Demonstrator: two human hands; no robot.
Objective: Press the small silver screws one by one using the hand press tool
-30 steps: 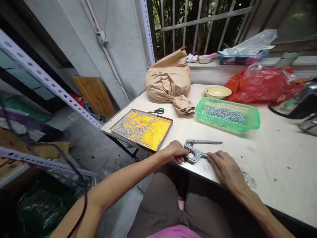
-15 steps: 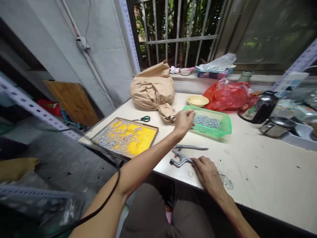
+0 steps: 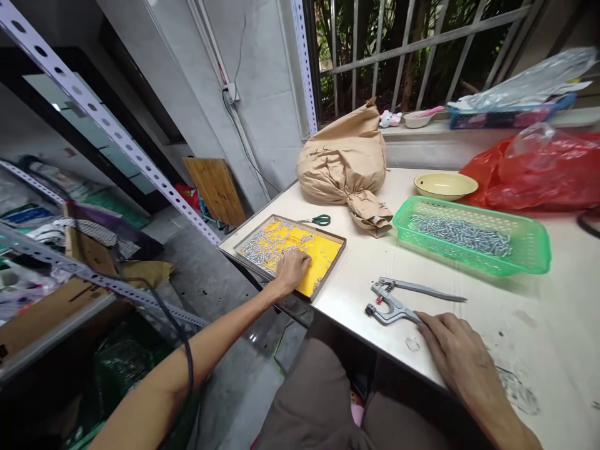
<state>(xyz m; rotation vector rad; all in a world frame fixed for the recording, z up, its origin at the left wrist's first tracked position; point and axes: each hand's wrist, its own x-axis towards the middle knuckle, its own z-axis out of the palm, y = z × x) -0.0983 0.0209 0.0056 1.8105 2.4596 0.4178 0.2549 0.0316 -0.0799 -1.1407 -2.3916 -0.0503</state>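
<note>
Small metal parts lie scattered over the yellow-bottomed tray point(image 3: 325, 251) at the table's left edge. My left hand point(image 3: 293, 269) is over this tray, its fingers pinched together; whatever they hold is too small to make out. My right hand point(image 3: 454, 344) rests on the table, fingers wrapped round one handle of the metal pliers point(image 3: 391, 306), whose jaws point left. Its other handle lies apart, further back. The green basket point(image 3: 525, 240) behind the pliers holds a heap of silvery metal pieces point(image 3: 459, 234).
A brown paper sack point(image 3: 342, 159) stands behind the tray, near the scissors point(image 3: 321, 220). At the back are a yellow bowl point(image 3: 445, 185) and a red plastic bag point(image 3: 539, 178). Clear plastic point(image 3: 518, 394) lies beside my right wrist.
My left hand has moved from the green basket's left end to above the yellow tray. My right hand stays on the pliers' handle. The view has turned left.
</note>
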